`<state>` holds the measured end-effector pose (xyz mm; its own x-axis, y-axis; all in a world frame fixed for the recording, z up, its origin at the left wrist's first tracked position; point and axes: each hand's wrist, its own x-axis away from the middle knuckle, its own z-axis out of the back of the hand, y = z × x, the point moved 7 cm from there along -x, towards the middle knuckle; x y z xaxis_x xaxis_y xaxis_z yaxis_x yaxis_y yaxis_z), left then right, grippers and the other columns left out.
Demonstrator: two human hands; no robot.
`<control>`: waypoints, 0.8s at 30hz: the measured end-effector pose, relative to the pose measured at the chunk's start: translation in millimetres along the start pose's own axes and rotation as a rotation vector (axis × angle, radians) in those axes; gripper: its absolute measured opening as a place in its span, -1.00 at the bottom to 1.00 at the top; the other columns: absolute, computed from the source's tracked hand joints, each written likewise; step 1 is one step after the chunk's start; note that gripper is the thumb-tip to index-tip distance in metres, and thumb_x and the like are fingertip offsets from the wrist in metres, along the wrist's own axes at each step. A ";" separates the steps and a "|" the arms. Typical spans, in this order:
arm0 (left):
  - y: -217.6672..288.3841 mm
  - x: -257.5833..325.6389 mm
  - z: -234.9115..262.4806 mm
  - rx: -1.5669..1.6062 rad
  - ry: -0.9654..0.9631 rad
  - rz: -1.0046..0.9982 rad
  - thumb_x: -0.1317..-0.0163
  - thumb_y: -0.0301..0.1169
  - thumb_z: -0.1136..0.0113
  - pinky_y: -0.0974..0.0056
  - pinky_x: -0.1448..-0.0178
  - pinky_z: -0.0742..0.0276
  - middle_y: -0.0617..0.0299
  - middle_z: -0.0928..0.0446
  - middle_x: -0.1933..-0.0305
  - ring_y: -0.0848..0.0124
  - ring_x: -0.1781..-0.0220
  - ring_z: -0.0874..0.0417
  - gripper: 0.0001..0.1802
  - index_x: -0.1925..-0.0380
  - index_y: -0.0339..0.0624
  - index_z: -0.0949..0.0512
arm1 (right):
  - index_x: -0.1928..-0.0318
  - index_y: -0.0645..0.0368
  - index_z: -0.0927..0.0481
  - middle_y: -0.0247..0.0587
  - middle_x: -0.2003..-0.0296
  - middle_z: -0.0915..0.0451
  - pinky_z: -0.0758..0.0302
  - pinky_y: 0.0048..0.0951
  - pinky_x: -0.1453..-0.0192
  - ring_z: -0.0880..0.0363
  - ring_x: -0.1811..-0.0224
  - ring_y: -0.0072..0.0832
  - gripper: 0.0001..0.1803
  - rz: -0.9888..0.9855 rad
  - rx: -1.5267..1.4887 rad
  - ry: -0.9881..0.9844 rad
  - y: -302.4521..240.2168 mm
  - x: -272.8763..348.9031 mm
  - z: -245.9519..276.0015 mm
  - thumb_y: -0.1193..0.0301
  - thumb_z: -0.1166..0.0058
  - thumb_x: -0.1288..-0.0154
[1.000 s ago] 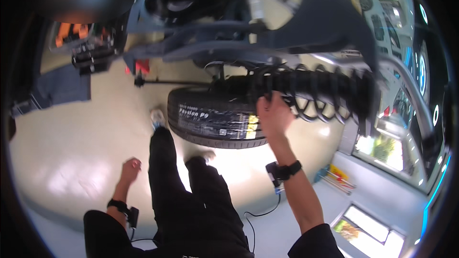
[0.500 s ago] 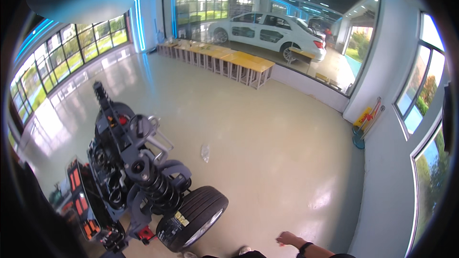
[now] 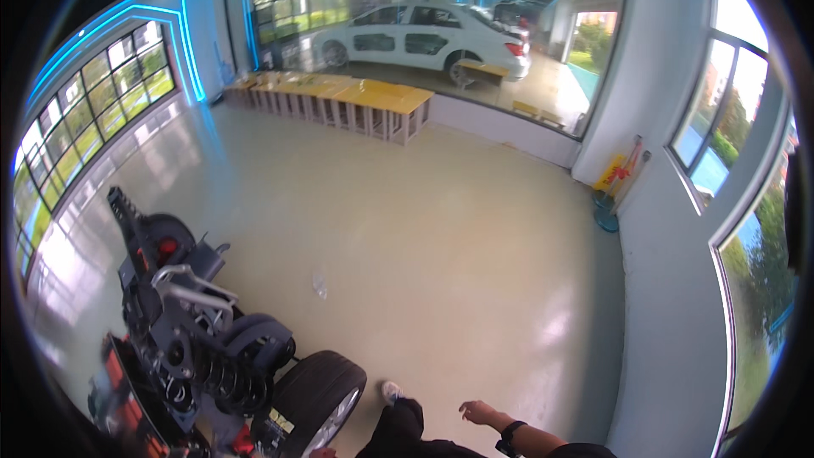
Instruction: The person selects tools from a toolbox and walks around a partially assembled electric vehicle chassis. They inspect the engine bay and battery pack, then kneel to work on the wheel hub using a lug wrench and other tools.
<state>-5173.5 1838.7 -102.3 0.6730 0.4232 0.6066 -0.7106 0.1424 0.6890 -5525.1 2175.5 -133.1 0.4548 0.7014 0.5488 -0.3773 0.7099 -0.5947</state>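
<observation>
My right hand (image 3: 478,412) hangs over the floor at the lower middle, a dark band on its wrist. It touches nothing, and its fingers are loosely bent and slightly apart. Only a sliver of my left hand (image 3: 322,452) shows at the bottom edge, beside the wheel; its fingers are hidden. The wheel (image 3: 318,399), with a black tyre and silver rim, belongs to a car chassis at lower left. Above the wheel, a coil spring strut (image 3: 222,380) and grey suspension parts stand exposed. Orange-and-black blocks (image 3: 127,403) lie along the chassis, blurred.
A crumpled clear plastic piece (image 3: 320,286) lies on the floor. Low yellow-topped tables (image 3: 381,97) line the far wall under a big window, behind which a white car (image 3: 415,38) stands. Mops or brooms (image 3: 623,171) and a yellow sign lean at the right wall.
The view has shifted, so the chassis sits lower and farther left. My foot has come forward beside the wheel, and a bit of my left hand has appeared. My right hand remains empty.
</observation>
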 end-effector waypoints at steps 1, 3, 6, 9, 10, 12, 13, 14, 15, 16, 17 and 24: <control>-37.9 -32.0 -10.3 -0.056 -0.006 -0.115 -0.08 -0.32 -0.07 0.24 0.44 -0.44 0.19 -0.56 0.57 0.38 0.54 -0.56 -0.82 0.52 -0.18 -0.57 | 0.22 0.09 -0.55 -0.11 0.35 -0.60 -0.48 -0.24 0.14 -0.56 0.24 -0.16 -0.76 0.101 0.007 0.036 -19.2 -14.6 21.4 0.33 0.00 -0.07; -80.3 -83.2 -35.3 -0.205 -0.123 -0.029 -0.10 -0.26 -0.10 0.32 0.54 -0.43 0.25 -0.59 0.56 0.46 0.58 -0.57 -0.79 0.53 -0.14 -0.58 | 0.37 0.13 -0.56 -0.20 0.47 -0.60 -0.50 -0.45 0.31 -0.58 0.41 -0.40 -0.87 0.126 -0.158 0.032 -34.3 -37.3 63.7 0.39 0.01 -0.10; -54.6 -119.8 -32.7 -0.143 -0.062 0.062 -0.09 -0.23 0.00 0.19 0.36 -0.48 0.21 -0.56 0.53 0.34 0.44 -0.59 -0.76 0.56 -0.09 -0.56 | 0.44 0.23 -0.56 -0.28 0.55 -0.61 -0.51 -0.49 0.35 -0.57 0.50 -0.54 -0.81 -0.082 -0.263 -0.046 -16.2 -67.7 111.5 0.35 -0.02 -0.13; -0.8 -162.8 -24.9 0.236 0.024 0.193 -0.07 -0.27 0.01 0.29 0.40 -0.48 0.21 -0.56 0.56 0.37 0.54 -0.57 -0.76 0.53 -0.17 -0.57 | 0.44 0.25 -0.57 -0.25 0.53 -0.62 -0.50 -0.51 0.35 -0.59 0.49 -0.54 -0.80 -0.182 -0.181 -0.150 -6.4 -92.6 172.9 0.35 0.00 -0.08; 42.3 -169.0 2.7 0.092 0.143 0.120 -0.06 -0.25 0.01 0.24 0.34 -0.49 0.17 -0.57 0.55 0.31 0.47 -0.60 -0.74 0.50 -0.19 -0.57 | 0.46 0.24 -0.57 -0.24 0.54 -0.62 -0.49 -0.51 0.36 -0.59 0.51 -0.53 -0.78 -0.193 -0.228 -0.101 -5.9 -106.0 193.6 0.33 0.01 -0.08; 86.7 -175.1 33.5 0.235 0.285 0.088 -0.05 -0.23 0.02 0.19 0.29 -0.49 0.15 -0.59 0.50 0.26 0.40 -0.62 -0.72 0.48 -0.17 -0.58 | 0.48 0.25 -0.58 -0.23 0.55 -0.61 -0.49 -0.50 0.36 -0.59 0.53 -0.50 -0.75 -0.284 -0.138 -0.086 -7.0 -133.9 229.8 0.32 0.04 -0.09; 95.1 -177.6 36.7 0.278 0.319 0.123 -0.05 -0.23 0.02 0.19 0.29 -0.49 0.15 -0.59 0.49 0.26 0.40 -0.62 -0.73 0.48 -0.17 -0.58 | 0.49 0.26 -0.58 -0.22 0.55 -0.61 -0.50 -0.50 0.36 -0.59 0.53 -0.49 -0.75 -0.288 -0.090 -0.122 -7.6 -147.9 240.1 0.32 0.05 -0.09; 102.4 -182.1 42.0 0.319 0.356 0.152 -0.05 -0.23 0.01 0.19 0.29 -0.49 0.14 -0.59 0.49 0.27 0.39 -0.62 -0.73 0.48 -0.16 -0.58 | 0.50 0.26 -0.58 -0.21 0.56 -0.61 -0.50 -0.49 0.36 -0.59 0.53 -0.48 -0.75 -0.288 -0.044 -0.152 -7.2 -165.3 250.8 0.33 0.05 -0.09; 108.3 -189.9 47.9 0.353 0.396 0.173 -0.04 -0.24 0.01 0.19 0.29 -0.48 0.14 -0.59 0.49 0.27 0.38 -0.63 -0.74 0.48 -0.15 -0.58 | 0.50 0.27 -0.57 -0.20 0.56 -0.61 -0.50 -0.49 0.35 -0.59 0.53 -0.47 -0.74 -0.283 -0.003 -0.175 -10.5 -187.8 262.7 0.33 0.06 -0.09; 112.0 -195.4 50.9 0.322 0.391 0.216 -0.05 -0.26 0.01 0.20 0.30 -0.49 0.15 -0.59 0.50 0.29 0.40 -0.62 -0.75 0.48 -0.16 -0.58 | 0.51 0.28 -0.57 -0.19 0.56 -0.61 -0.51 -0.47 0.34 -0.60 0.52 -0.45 -0.74 -0.286 -0.021 -0.222 -12.4 -206.5 271.1 0.33 0.06 -0.11; 115.0 -204.2 54.1 0.290 0.377 0.251 -0.05 -0.27 0.01 0.21 0.32 -0.49 0.15 -0.59 0.51 0.30 0.42 -0.62 -0.76 0.48 -0.17 -0.58 | 0.50 0.28 -0.57 -0.18 0.55 -0.61 -0.51 -0.46 0.34 -0.60 0.51 -0.45 -0.74 -0.279 -0.013 -0.263 -15.0 -227.5 278.9 0.33 0.06 -0.12; 97.2 -222.5 11.8 0.575 0.544 0.529 -0.14 -0.35 -0.03 0.32 0.43 -0.49 0.18 -0.54 0.55 0.44 0.53 -0.55 -0.81 0.39 -0.25 -0.53 | 0.38 0.33 -0.55 -0.15 0.54 -0.60 -0.51 -0.48 0.36 -0.58 0.51 -0.47 -0.75 0.080 0.061 -0.368 -88.7 -413.1 358.7 0.36 0.06 -0.14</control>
<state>-5389.9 1747.9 -165.6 0.0023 0.6854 0.7282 -0.5886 -0.5878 0.5551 -5968.9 1845.5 -96.4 0.1062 0.7228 0.6828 -0.4520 0.6467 -0.6143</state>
